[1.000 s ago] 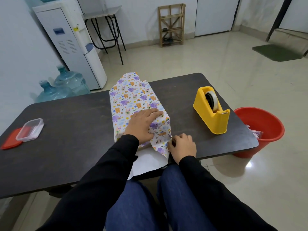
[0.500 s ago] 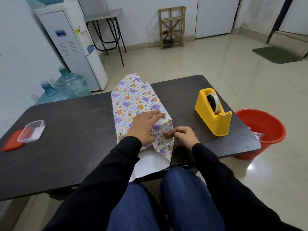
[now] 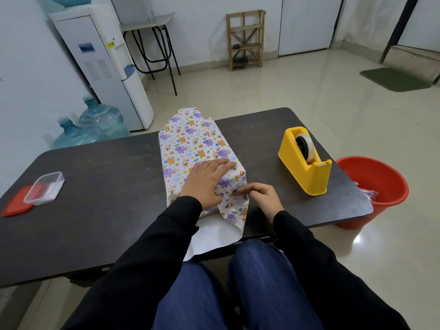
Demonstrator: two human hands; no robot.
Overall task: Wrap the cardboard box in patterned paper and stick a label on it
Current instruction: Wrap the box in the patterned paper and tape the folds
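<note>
The cardboard box lies in the middle of the dark table (image 3: 107, 186), fully covered by patterned paper (image 3: 190, 144) with cartoon animals. My left hand (image 3: 206, 182) rests flat on the near top of the wrapped box, fingers straight. My right hand (image 3: 259, 196) pinches the paper at the box's near right corner. A loose flap of paper, white side up (image 3: 214, 236), hangs over the table's near edge. The far end of the paper stands open past the box.
A yellow tape dispenser (image 3: 304, 163) stands to the right of the box. A clear plastic tub (image 3: 45, 188) sits on a red lid (image 3: 15, 204) at the table's left edge. A red bucket (image 3: 378, 186) stands on the floor, right of the table.
My right hand rose from the table's near edge beside the flap to the box's near right corner and now pinches the paper there. My left hand has stayed flat on top.
</note>
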